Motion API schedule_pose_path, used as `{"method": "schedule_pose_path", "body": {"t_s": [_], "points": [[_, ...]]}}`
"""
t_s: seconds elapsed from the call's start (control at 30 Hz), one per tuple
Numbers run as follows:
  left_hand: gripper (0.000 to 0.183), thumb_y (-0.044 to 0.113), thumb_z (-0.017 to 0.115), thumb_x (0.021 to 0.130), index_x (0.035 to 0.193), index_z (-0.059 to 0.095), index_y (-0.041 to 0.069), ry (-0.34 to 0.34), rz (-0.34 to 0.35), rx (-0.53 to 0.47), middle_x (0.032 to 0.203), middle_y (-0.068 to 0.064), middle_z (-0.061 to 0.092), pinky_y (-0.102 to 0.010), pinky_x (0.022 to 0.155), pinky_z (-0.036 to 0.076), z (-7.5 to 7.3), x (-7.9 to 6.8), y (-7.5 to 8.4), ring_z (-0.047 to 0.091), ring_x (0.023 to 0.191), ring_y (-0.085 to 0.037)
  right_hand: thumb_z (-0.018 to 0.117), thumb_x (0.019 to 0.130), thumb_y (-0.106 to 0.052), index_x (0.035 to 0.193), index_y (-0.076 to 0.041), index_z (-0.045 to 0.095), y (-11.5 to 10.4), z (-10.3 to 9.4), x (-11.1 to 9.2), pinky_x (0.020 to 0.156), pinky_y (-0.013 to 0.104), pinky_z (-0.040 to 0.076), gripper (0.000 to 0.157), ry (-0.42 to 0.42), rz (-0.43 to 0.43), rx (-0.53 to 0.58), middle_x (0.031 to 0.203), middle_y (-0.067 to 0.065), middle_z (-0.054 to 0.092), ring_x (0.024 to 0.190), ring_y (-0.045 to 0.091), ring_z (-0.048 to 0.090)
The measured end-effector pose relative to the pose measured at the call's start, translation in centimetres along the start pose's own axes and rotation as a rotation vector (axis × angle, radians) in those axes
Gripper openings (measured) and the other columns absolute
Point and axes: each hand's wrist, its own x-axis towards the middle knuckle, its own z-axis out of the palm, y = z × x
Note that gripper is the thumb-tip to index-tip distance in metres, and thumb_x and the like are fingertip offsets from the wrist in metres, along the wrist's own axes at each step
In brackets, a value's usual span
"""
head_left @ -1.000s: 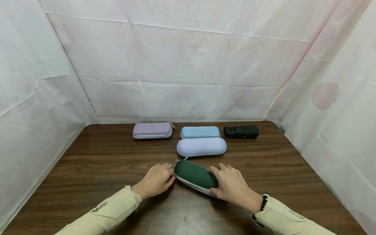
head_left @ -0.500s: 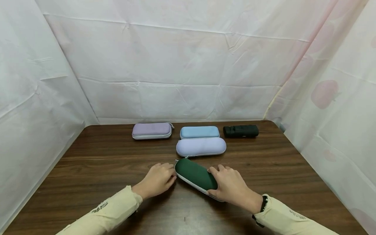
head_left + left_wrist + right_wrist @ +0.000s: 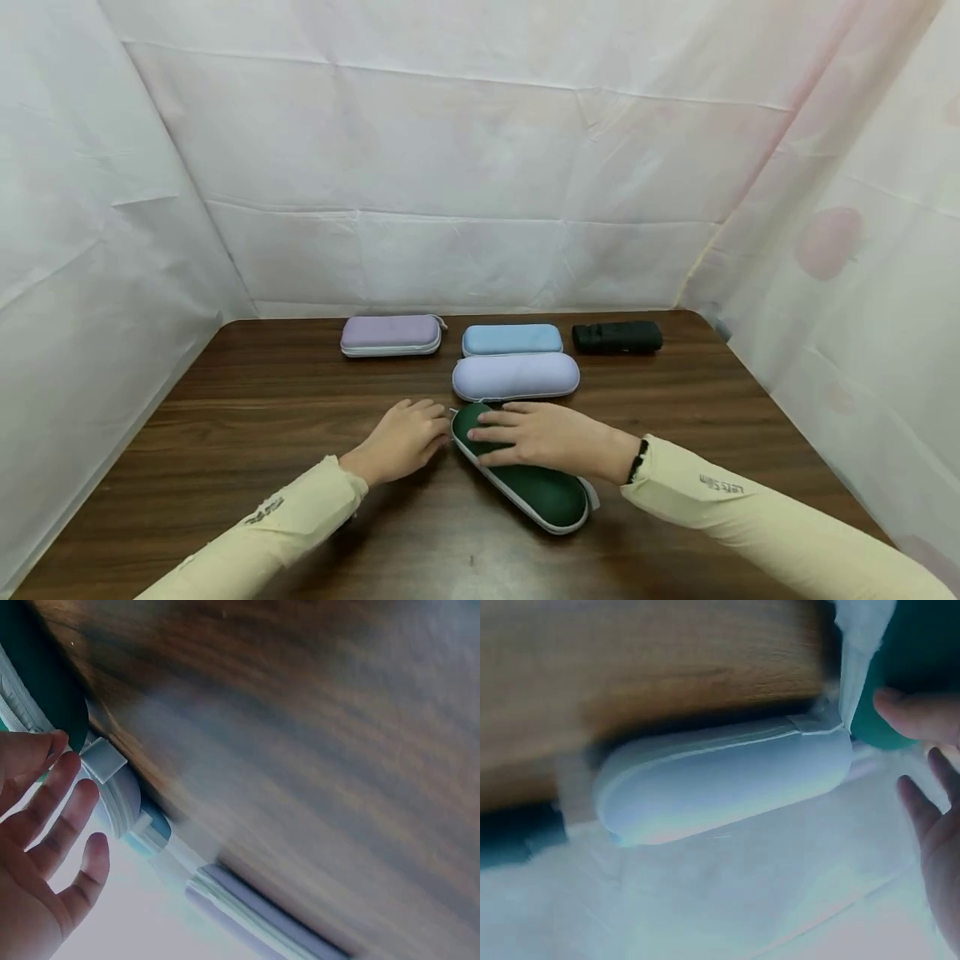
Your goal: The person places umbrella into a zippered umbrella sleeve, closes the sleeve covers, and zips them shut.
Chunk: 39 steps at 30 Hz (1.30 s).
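Green case (image 3: 542,490) diagonal, far-left to near-right (right hand (image 3: 551,437) over it).

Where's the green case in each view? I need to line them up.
Head: green case, below centre, partly covered by the right hand.
Left wrist: green case, top-left corner, cut off by the frame.
Right wrist: green case, top-right corner, also cut off.
Shared landmark: the round-ended lavender case, near centre in head and right wrist, left in left wrist.
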Motion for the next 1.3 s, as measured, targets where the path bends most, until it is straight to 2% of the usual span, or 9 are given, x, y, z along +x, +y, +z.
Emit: {"method": "schedule_pose_path", "body": {"t_s": [0.1, 0.27, 0.5, 0.63, 0.83, 1.03, 1.13, 1.3], "points": [[0.007, 0.022, 0.069, 0.088, 0.093, 0.072, 0.017, -0.007, 0.038, 0.044, 0.098, 0.002, 0.065, -0.041, 0.075, 0.049, 0.0, 0.3, 0.2, 0.059, 0.092, -0.016, 0.067, 0.088, -0.02, 0.136, -0.03, 0.053, 0.0, 0.1, 0.6, 0.107, 0.032, 0.03, 0.052, -0.04, -0.066, -0.049, 0.146, -0.002, 0.042, 0.136, 0.017, 0.034], [0.006, 0.019, 0.069, 0.088, 0.091, 0.072, 0.016, 0.016, 0.063, 0.088, 0.095, 0.002, 0.065, -0.041, 0.074, 0.049, -0.3, 0.6, 0.5, 0.059, 0.09, -0.016, 0.069, 0.087, -0.018, 0.131, -0.033, 0.058, 0.0, -0.5, 1.3, 0.104, 0.028, 0.033, 0.048, -0.056, -0.043, -0.071, 0.141, -0.004, 0.047, 0.132, 0.015, 0.04], [0.004, 0.018, 0.069, 0.087, 0.089, 0.071, 0.015, 0.021, 0.073, 0.044, 0.094, 0.003, 0.064, -0.033, 0.066, 0.043, -0.6, 1.0, 1.1, 0.058, 0.087, -0.015, 0.071, 0.085, -0.022, 0.126, -0.036, 0.061, 0.3, -1.2, 2.3, 0.093, 0.023, 0.042, 0.045, -0.043, -0.071, -0.202, 0.127, -0.007, 0.055, 0.11, 0.01, 0.052], [0.004, 0.018, 0.066, 0.088, 0.088, 0.07, 0.016, 0.017, 0.094, 0.018, 0.091, 0.003, 0.062, -0.032, 0.064, 0.04, -0.9, 1.3, 1.8, 0.057, 0.087, -0.015, 0.077, 0.079, -0.028, 0.127, -0.034, 0.061, 0.5, -1.3, 2.4, 0.089, 0.021, 0.043, 0.051, -0.056, -0.043, -0.176, 0.117, -0.006, 0.058, 0.104, 0.01, 0.054], [0.006, 0.019, 0.066, 0.089, 0.083, 0.067, 0.018, 0.009, 0.107, 0.009, 0.083, 0.005, 0.057, -0.03, 0.061, 0.036, -1.1, 1.4, 2.6, 0.057, 0.084, -0.015, 0.084, 0.061, -0.05, 0.13, -0.027, 0.06, 0.6, -1.3, 2.5, 0.085, 0.021, 0.043, 0.076, -0.112, 0.025, -0.078, 0.109, -0.004, 0.061, 0.098, 0.011, 0.053], [0.006, 0.02, 0.067, 0.088, 0.083, 0.068, 0.018, 0.006, 0.117, 0.027, 0.083, 0.003, 0.058, -0.033, 0.063, 0.041, -0.9, 1.1, 2.8, 0.06, 0.09, -0.018, 0.079, 0.056, -0.057, 0.124, -0.025, 0.064, 0.7, -1.2, 2.5, 0.078, 0.021, 0.045, 0.077, -0.109, 0.068, -0.058, 0.1, -0.004, 0.063, 0.092, 0.011, 0.053], [0.006, 0.021, 0.067, 0.089, 0.083, 0.068, 0.018, 0.001, 0.125, 0.031, 0.082, 0.004, 0.057, -0.033, 0.062, 0.04, -1.0, 1.0, 2.8, 0.058, 0.084, -0.016, 0.075, 0.055, -0.061, 0.119, -0.023, 0.067, 0.7, -1.1, 2.5, 0.071, 0.022, 0.046, 0.075, -0.117, 0.099, -0.061, 0.095, -0.004, 0.063, 0.087, 0.011, 0.053], [0.008, 0.022, 0.066, 0.089, 0.083, 0.069, 0.019, -0.006, 0.136, 0.043, 0.081, 0.005, 0.058, -0.031, 0.061, 0.038, -1.3, 0.7, 2.8, 0.056, 0.08, -0.014, 0.077, 0.059, -0.062, 0.107, -0.021, 0.071, 0.8, -1.0, 2.4, 0.065, 0.022, 0.047, 0.064, -0.149, 0.163, -0.036, 0.09, -0.004, 0.063, 0.081, 0.011, 0.054]]}}
